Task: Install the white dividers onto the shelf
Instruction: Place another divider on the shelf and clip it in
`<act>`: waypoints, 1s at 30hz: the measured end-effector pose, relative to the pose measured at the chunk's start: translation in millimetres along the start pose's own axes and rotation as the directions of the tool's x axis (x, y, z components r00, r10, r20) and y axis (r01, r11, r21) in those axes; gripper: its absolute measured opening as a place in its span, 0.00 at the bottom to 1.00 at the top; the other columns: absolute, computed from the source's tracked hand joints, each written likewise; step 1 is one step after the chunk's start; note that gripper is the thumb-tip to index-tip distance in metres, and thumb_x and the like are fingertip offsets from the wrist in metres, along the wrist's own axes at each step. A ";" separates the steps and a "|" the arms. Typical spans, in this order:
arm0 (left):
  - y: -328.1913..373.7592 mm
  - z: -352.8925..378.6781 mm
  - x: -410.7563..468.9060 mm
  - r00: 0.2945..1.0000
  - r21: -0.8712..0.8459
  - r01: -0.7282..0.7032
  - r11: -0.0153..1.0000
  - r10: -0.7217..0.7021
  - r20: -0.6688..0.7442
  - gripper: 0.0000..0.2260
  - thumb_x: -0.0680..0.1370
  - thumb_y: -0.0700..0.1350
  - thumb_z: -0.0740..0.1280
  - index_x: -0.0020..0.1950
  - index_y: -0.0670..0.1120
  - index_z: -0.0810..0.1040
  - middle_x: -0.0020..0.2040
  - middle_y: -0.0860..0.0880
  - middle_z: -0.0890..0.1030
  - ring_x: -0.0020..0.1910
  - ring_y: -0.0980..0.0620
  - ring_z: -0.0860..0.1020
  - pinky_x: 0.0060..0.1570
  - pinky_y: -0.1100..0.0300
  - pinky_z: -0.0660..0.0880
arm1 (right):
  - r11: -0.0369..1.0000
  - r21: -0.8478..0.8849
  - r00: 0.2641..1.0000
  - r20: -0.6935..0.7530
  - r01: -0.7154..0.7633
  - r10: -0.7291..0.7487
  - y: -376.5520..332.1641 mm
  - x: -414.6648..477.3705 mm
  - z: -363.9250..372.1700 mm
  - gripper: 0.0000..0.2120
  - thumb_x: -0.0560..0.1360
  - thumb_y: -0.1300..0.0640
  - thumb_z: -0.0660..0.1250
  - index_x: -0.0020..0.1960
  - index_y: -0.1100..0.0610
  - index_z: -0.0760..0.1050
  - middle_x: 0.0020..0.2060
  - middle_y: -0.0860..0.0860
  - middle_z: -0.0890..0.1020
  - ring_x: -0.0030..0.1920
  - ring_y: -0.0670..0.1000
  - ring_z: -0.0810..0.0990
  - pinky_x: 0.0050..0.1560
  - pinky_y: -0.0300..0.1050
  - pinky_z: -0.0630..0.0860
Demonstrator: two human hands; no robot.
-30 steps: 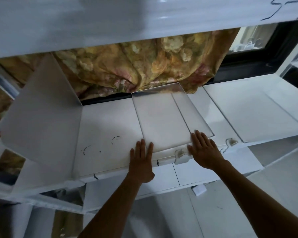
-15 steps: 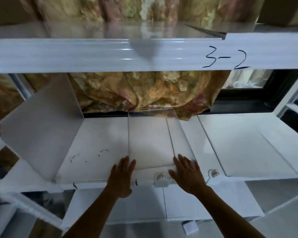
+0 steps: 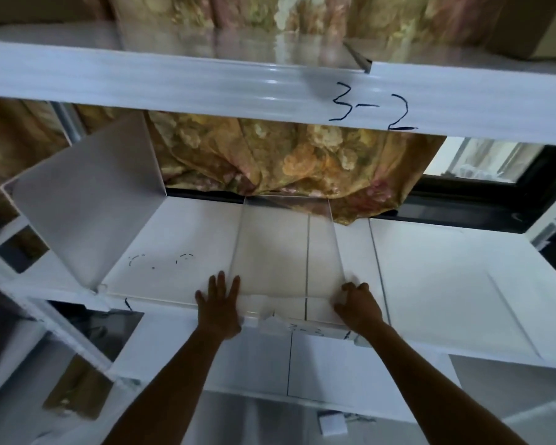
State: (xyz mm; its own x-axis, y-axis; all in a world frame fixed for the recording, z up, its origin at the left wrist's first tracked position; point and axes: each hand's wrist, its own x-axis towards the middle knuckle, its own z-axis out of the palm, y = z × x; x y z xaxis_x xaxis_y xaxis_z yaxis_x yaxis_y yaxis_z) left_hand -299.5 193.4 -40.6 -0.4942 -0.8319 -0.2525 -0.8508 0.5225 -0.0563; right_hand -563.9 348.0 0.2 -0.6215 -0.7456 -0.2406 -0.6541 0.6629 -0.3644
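The white shelf (image 3: pixel 180 245) fills most of the view, its flat board running from left to right. Above it, a white beam (image 3: pixel 174 88) crosses the frame (hand-marked "3-2" in dark pen). Behind the shelf hangs a floral curtain (image 3: pixel 286 155) in yellow and brown, with a dark-framed window (image 3: pixel 482 162) to its right.

At the left end of the board one white divider (image 3: pixel 87 200) stands upright, reaching from the front edge to the back. A second divider, the flat divider (image 3: pixel 270 248), lies face-down on the middle of the board, its far edge near the curtain and its near edge at the front lip of the shelf.

The left hand (image 3: pixel 220 303) lies flat on the front left corner of the flat divider, fingers straight and spread, pressing down. The right hand (image 3: pixel 358 305) is at the front right corner, fingers curled over the edge and gripping it (blur hides the fingertips).

A few small pen marks (image 3: pixel 161 260) dot the board between the two dividers. Below, a small white block (image 3: pixel 333 423) lies on the floor.
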 end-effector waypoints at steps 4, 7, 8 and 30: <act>0.4 -2.4 -1.7 1.000 0.006 -0.006 1.000 0.006 0.030 0.53 0.73 0.62 0.70 0.80 0.50 0.33 0.80 0.39 0.34 0.80 0.36 0.40 0.74 0.35 0.52 | 0.879 0.431 0.979 0.055 -0.202 0.198 2.2 12.7 -2.9 0.23 0.72 0.50 0.69 0.62 0.62 0.75 0.56 0.62 0.79 0.52 0.62 0.81 0.53 0.52 0.80; 0.1 -2.4 -4.5 0.998 0.008 -0.015 1.000 0.014 0.064 0.54 0.72 0.63 0.71 0.80 0.50 0.32 0.80 0.39 0.33 0.79 0.36 0.39 0.75 0.36 0.51 | 0.736 0.623 0.960 0.097 -0.263 0.261 2.1 16.0 -2.0 0.10 0.66 0.52 0.68 0.34 0.59 0.74 0.34 0.59 0.78 0.37 0.58 0.78 0.41 0.51 0.76; 0.2 -1.3 -6.2 0.997 0.004 -0.019 1.000 0.019 0.070 0.55 0.72 0.62 0.71 0.80 0.50 0.32 0.80 0.39 0.33 0.79 0.36 0.39 0.75 0.36 0.51 | 0.692 0.665 0.954 0.115 -0.281 0.277 0.3 12.9 -3.9 0.11 0.69 0.55 0.68 0.32 0.59 0.72 0.31 0.58 0.76 0.34 0.57 0.76 0.39 0.51 0.74; -23.8 -41.7 -58.5 0.988 -0.584 -0.062 0.809 0.135 0.081 0.44 0.72 0.77 0.54 0.82 0.56 0.53 0.82 0.49 0.56 0.80 0.47 0.57 0.77 0.51 0.54 | 0.430 0.903 0.997 0.053 -0.021 -0.064 -113.4 -71.5 -77.9 0.12 0.80 0.53 0.63 0.48 0.63 0.77 0.41 0.60 0.83 0.37 0.55 0.83 0.46 0.50 0.82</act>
State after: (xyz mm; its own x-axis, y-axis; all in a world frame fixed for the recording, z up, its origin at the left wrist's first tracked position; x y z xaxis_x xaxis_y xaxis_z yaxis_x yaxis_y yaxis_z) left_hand -257.8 221.9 15.8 -0.5881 -0.7362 -0.3349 -0.7620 0.3654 0.5347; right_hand -478.8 331.5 128.8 -0.5549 -0.7888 -0.2643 0.1210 0.2378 -0.9638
